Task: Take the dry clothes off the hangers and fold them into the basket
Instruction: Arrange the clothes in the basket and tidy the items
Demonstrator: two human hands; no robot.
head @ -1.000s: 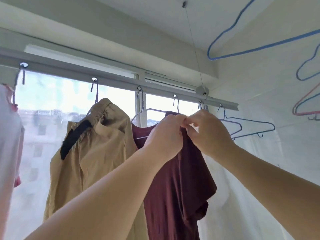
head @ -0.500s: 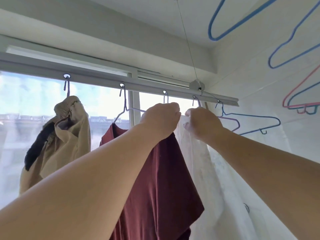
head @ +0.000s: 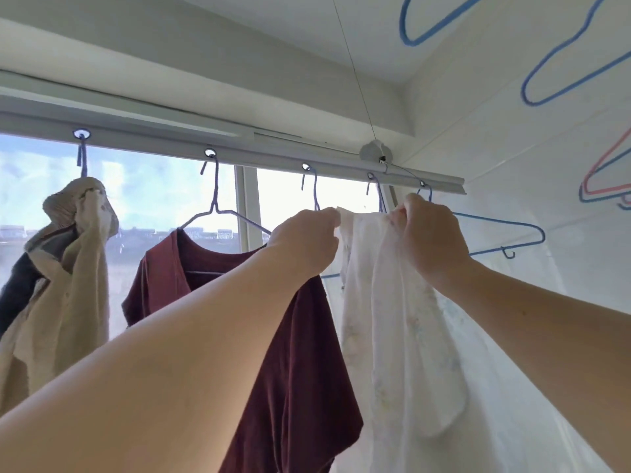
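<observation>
Barely underway, your left hand [head: 305, 242] and right hand [head: 432, 238] pinched the white garment [head: 382, 312] on its hanger; maroon shirt [head: 300, 353] and beige clothes [head: 65, 288] hung untouched, basket unseen

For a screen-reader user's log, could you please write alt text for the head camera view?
Both raised hands, left hand and right hand, grip the top edge of a white garment hanging under a window rail. Left of it a maroon shirt and a beige garment hang on hangers; an empty blue hanger hangs at right.
</observation>
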